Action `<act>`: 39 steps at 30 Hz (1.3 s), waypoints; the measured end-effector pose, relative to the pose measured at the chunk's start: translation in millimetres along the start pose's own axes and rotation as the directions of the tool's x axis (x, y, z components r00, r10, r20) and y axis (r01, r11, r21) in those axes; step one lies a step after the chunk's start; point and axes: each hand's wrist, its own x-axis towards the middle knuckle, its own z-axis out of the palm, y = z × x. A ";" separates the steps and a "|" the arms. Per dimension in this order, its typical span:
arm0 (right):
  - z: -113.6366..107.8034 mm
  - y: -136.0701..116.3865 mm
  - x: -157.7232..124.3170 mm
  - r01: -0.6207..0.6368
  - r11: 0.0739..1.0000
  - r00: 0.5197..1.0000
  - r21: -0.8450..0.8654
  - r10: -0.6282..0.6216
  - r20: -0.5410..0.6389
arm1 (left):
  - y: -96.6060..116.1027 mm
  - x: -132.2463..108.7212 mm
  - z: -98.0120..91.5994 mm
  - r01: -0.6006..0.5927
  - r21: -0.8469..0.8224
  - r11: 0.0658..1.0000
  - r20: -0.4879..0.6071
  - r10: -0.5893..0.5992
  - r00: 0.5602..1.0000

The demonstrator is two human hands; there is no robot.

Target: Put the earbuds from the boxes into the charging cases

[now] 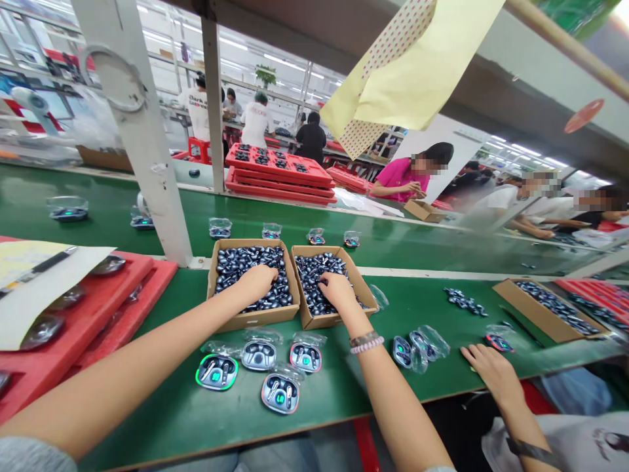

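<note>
Two open cardboard boxes stand side by side, a left box (255, 318) and a right box (322, 321), both full of dark glossy earbuds (236, 265). Into the left box reaches my left hand (259, 283), its fingers closed and bent down among the earbuds; what they grip is hidden. My right hand (337, 288) has its fingers pinched at the earbuds in the right box, and I cannot make out what is between them. In front of the boxes lie several open charging cases with clear lids, among them a green-lit case (217, 372) and a case showing lit characters (280, 393).
Red trays (113, 308) with cases fill the left side, under paper and a pen. At right, a co-worker's hand (489, 367) rests near a lit case (500, 341), loose earbuds (464, 301) and another earbud box (535, 314). More cases stand on the green belt (289, 213) behind.
</note>
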 end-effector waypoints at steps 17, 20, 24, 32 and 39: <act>-31.9 -66.0 -127.1 0.534 0.797 0.845 0.283 -0.509 -0.162 | 47.1 -134.3 -51.6 0.069 -0.149 0.986 -0.160 -0.093 0.983; -29.2 -85.1 -135.2 0.605 0.779 0.792 0.167 -0.610 -0.024 | 57.7 -147.0 -31.9 0.098 0.079 0.992 -0.188 -0.082 0.979; -26.7 -100.5 -126.8 0.559 0.829 0.822 0.002 -0.555 0.131 | 60.6 -145.0 -12.8 0.111 0.219 0.969 -0.244 -0.056 0.968; -19.8 -117.2 -131.4 0.529 0.847 0.842 -0.049 -0.518 0.149 | 66.4 -144.4 -1.3 0.117 0.229 0.966 -0.171 -0.079 0.982; -5.4 -109.4 -135.0 0.549 0.835 0.831 -0.041 -0.539 0.138 | 63.0 -148.5 -1.3 0.077 0.112 0.991 -0.166 -0.058 0.984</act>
